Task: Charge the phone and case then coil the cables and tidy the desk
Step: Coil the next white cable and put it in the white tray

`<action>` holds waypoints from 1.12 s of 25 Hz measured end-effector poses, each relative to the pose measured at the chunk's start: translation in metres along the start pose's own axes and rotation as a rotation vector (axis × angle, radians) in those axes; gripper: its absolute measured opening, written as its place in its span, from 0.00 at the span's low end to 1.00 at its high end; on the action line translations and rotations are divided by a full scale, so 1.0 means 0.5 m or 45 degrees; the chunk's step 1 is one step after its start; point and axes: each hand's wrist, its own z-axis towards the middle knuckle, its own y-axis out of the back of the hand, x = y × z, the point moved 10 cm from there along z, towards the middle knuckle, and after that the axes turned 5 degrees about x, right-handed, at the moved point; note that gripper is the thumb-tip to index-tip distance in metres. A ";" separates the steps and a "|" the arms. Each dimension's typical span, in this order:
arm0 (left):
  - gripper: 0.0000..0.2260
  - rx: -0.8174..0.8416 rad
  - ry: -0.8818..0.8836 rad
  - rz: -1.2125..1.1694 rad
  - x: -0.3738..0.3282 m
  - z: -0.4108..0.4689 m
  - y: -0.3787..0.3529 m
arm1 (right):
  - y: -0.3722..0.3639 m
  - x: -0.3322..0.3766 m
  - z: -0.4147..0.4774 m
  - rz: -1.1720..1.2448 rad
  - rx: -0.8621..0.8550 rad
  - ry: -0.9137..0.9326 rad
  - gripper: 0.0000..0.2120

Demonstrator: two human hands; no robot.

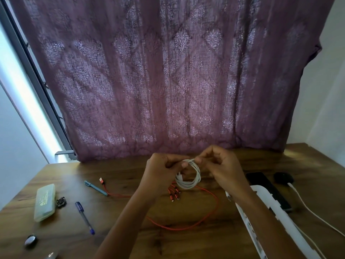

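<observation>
While both hands are raised at the centre of the frame, just above the bench (65, 174), they work on a white cable (194, 181) wound into a small round coil; left hand (160, 171) has its fingers curled, pinching the top of the coil; right hand (222, 169) also pinches the top of the coil from the other side, remaining fingers bent; coil hangs between them, clear of the wood.

Red cable (179, 228) lies loose on the bench below the hands; its cluster of plug heads sits just under the coil, its flat plug end lies left of centre, beside a teal pen (96, 187).

Right of frame: black phone (258, 179) lies flat, partly hidden by a long white power strip (283, 223); small black case (282, 177) sits near the phone's far end; a white lead (308, 208) meets the case's near edge and runs off lower right; whether the phone is plugged in cannot be told.

Left of frame: pale green box (45, 201); blue pen (85, 217) near it; small round metallic object (30, 240) at lower left, unidentified.

Purple patterned curtain (168, 81) fills the upper frame.
</observation>
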 end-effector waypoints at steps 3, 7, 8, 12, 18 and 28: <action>0.08 -0.092 0.038 -0.225 0.004 -0.005 0.000 | 0.017 0.021 -0.006 -0.324 -0.173 0.204 0.08; 0.07 -0.174 0.164 -0.573 0.022 -0.014 -0.012 | -0.009 0.008 -0.017 -0.252 -0.114 0.146 0.09; 0.07 -0.193 0.194 -0.653 0.028 -0.015 -0.014 | -0.018 -0.006 -0.021 -0.159 -0.081 0.070 0.10; 0.06 -0.294 0.207 -0.709 0.035 -0.019 -0.002 | -0.061 -0.056 -0.040 0.687 0.009 -0.314 0.11; 0.06 -0.324 0.187 -0.689 0.039 -0.021 0.005 | -0.058 -0.037 -0.038 0.402 0.051 -0.314 0.09; 0.07 -0.379 0.090 -0.492 0.034 -0.013 0.012 | -0.065 -0.079 -0.034 0.721 -0.026 -0.588 0.09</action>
